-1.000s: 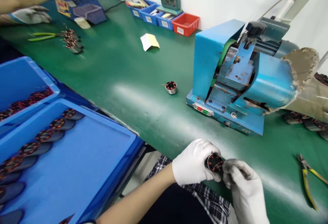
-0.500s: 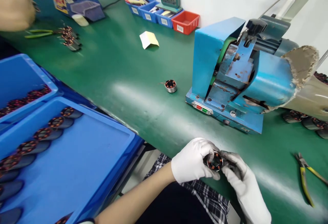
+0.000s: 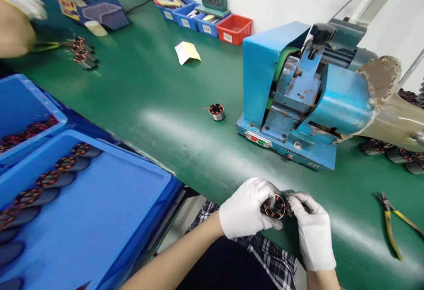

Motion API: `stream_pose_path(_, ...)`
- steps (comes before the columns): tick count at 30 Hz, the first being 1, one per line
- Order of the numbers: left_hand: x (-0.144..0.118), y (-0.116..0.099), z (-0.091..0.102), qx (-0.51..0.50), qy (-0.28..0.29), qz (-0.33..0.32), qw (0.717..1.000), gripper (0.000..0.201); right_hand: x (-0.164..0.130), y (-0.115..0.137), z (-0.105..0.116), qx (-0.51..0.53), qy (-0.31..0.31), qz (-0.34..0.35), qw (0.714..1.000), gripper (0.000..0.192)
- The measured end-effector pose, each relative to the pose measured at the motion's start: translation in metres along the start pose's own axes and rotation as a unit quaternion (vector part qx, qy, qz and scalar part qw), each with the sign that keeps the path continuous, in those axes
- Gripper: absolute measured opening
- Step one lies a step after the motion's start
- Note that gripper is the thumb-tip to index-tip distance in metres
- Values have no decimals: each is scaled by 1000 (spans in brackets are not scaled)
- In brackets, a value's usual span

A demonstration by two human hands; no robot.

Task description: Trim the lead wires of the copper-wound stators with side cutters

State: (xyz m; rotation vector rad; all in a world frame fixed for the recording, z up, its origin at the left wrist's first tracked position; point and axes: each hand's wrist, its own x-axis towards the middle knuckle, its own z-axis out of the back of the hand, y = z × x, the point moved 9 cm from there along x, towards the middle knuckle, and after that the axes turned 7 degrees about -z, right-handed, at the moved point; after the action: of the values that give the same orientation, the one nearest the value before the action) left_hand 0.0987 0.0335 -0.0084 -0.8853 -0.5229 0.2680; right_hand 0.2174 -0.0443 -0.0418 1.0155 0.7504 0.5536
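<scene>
Right hand (image 3: 314,232) turned | wound ring (image 3: 280,207) between hands, clamped in left hand (image 3: 244,211) | right's grip unclear

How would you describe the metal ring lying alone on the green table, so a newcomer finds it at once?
Find the big blue machine on the green table. Just left of it, in the picture, lies a small silver ring with a copper-coloured inside and a thin wire tail pointing left. Unlike the similar ring in the left hand, it lies alone, untouched.
</scene>
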Motion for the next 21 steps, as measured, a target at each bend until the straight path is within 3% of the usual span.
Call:
stream_pose_path(7, 3, 0, -1, -12, 17, 13, 1000, 38, -15, 13, 11, -197, -17, 136, 971, 19)
stream_pose_path(15, 5, -1, -2, -25, 36, 25, 999, 39, 4, 39, -19, -289, 26, 287, 913, 26)
stream_pose_path(18, 5, -2, -1, -23, 28, 19, 999, 39, 5, 33, -2, -317, 18, 288, 903, 25)
stream_pose_path(21, 5, -1, 0, -32, 15, 12, 999, 42, -4, 34, 31, -309, -53, 272, 910, 18)
